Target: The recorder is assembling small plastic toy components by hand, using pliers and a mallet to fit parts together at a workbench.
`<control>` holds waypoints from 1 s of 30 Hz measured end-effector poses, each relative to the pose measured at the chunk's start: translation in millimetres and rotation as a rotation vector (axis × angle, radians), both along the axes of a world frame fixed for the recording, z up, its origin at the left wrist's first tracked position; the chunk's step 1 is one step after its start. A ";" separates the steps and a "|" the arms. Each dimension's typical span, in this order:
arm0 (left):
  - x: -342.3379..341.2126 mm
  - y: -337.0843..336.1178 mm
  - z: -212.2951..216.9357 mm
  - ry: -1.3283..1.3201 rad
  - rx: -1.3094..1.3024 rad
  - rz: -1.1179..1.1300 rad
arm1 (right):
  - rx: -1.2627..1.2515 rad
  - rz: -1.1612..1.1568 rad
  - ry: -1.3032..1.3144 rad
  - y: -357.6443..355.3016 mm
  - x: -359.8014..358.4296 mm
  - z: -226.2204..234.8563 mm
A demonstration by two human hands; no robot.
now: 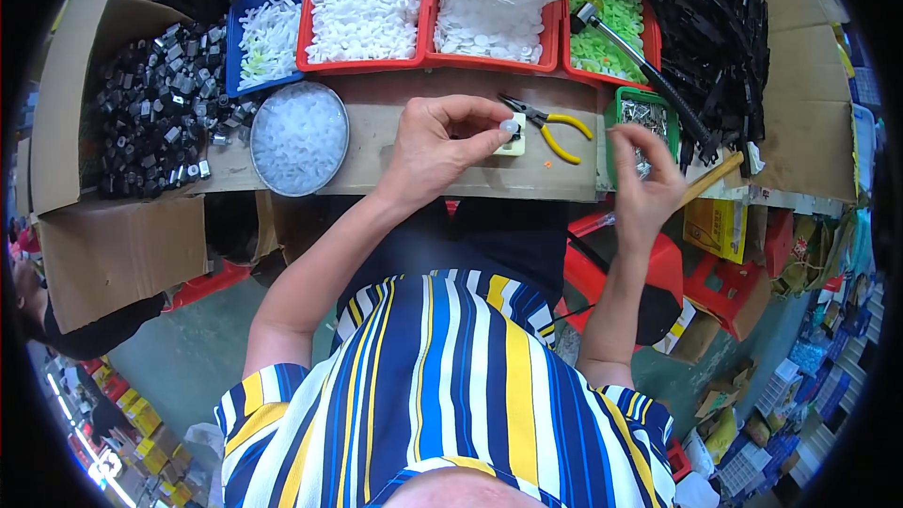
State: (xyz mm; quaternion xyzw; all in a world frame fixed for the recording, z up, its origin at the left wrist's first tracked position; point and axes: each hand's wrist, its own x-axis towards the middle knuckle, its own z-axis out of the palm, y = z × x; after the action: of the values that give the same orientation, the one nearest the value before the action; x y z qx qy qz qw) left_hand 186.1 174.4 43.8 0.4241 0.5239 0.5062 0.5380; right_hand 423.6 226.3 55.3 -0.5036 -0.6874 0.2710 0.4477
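My left hand is closed, thumb and forefinger pinching a small white translucent plastic piece. It holds the piece at a small cream-coloured block that carries a black part. Beside the block lie pliers with yellow handles, jaws toward the block. My right hand is at the front edge of a green tray of small shiny metal parts. Its fingers are curled together; whatever they hold, if anything, is too small to make out.
Red trays of white plastic parts line the back. A blue tray, a round dish of translucent pieces and black parts stand left. A black-gripped hammer leans over a red tray of green parts. Cardboard borders the right.
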 end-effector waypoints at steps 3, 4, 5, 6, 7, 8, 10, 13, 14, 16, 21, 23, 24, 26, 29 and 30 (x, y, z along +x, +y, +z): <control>1.8 -3.8 1.7 -0.056 -0.016 0.024 | 0.010 0.196 0.091 -17.3 -36.0 0.5; 2.5 -5.4 2.4 -0.070 -0.016 0.039 | 0.084 0.231 0.104 -19.7 -47.0 -2.8; 3.1 -6.8 2.7 -0.072 -0.014 0.051 | 0.158 0.268 0.118 -21.1 -55.8 -6.6; 3.7 -8.1 3.0 -0.126 -0.010 0.055 | 0.194 0.286 0.127 -22.1 -62.1 -8.1; 4.0 -9.1 4.0 -0.181 -0.005 0.060 | 0.192 0.299 0.125 -21.9 -65.5 -8.0; 4.5 -9.6 5.8 -0.185 -0.005 0.072 | 0.243 0.294 0.083 -21.7 -68.4 -7.8; 4.7 -10.3 8.7 -0.174 0.020 0.090 | 0.294 0.301 0.042 -20.8 -72.0 -8.2; 2.2 -11.8 5.4 -0.193 0.008 0.121 | 0.389 0.320 -0.061 -19.2 -73.5 -9.8; 1.9 -12.4 5.5 -0.196 0.008 0.126 | 0.435 0.312 -0.096 -19.4 -74.3 -10.2; 2.6 -13.5 6.8 -0.033 0.073 0.125 | 0.480 0.301 -0.131 -20.2 -75.4 -10.7; 6.8 -12.8 2.9 -0.098 0.059 0.131 | 0.504 0.293 -0.135 -21.5 -73.4 -12.3; 8.8 -12.1 1.4 -0.127 0.049 0.133 | 0.497 0.277 -0.136 -21.4 -71.0 -14.3; 10.5 -11.7 0.9 -0.114 0.075 0.150 | 0.493 0.266 -0.138 -21.6 -69.7 -15.2; 12.7 -10.8 0.7 -0.096 0.100 0.166 | 0.492 0.258 -0.139 -21.2 -69.3 -17.0; 15.8 -10.7 0.9 -0.029 0.104 0.188 | 0.512 0.256 -0.181 -21.7 -69.2 -14.5; 16.8 -10.8 -0.1 0.116 0.184 0.214 | 0.533 0.261 -0.222 -21.9 -69.1 -13.7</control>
State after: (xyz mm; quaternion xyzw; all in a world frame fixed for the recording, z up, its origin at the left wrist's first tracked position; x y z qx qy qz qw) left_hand 202.9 163.6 43.7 0.4419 0.5478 0.5812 0.4085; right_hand 354.4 204.4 41.6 -0.3025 -0.8377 0.0802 0.4476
